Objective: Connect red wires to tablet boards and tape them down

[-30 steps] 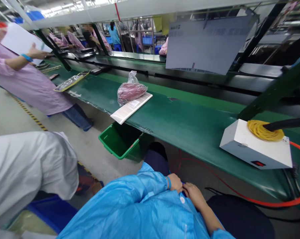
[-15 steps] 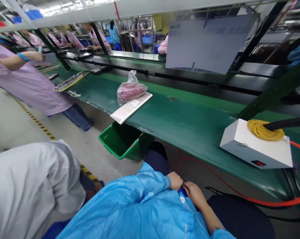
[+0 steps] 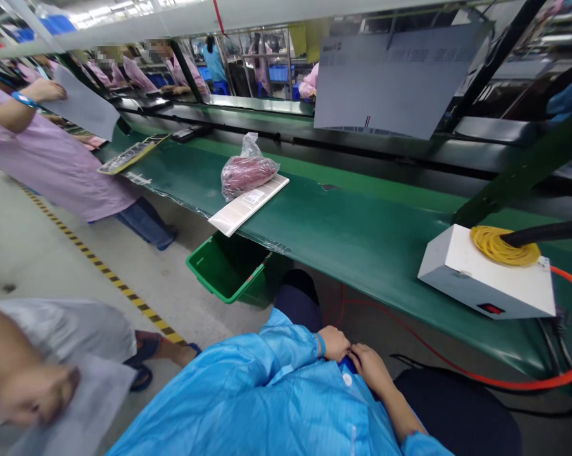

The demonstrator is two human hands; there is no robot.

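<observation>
My left hand (image 3: 336,344), with a blue band at the wrist, rests in my lap with its fingers curled. My right hand (image 3: 368,368) lies right beside it, fingers curled too, touching the front of my blue coat (image 3: 266,399) near a white snap button (image 3: 346,379). A small dark blue bit shows between the two hands; I cannot tell what it is. Both hands stay below the green conveyor belt (image 3: 343,234), well apart from the things on it.
On the belt lie a white panel (image 3: 247,204) with a bagged red bundle (image 3: 247,172) on it, and a white box (image 3: 485,272) with yellow coiled wire (image 3: 499,246) and an orange cable (image 3: 504,380). A green bin (image 3: 223,269) stands below. People work at left.
My hands have stayed in my lap. The person in white at lower left has moved down and left. The person in pink at far left has lifted a grey sheet.
</observation>
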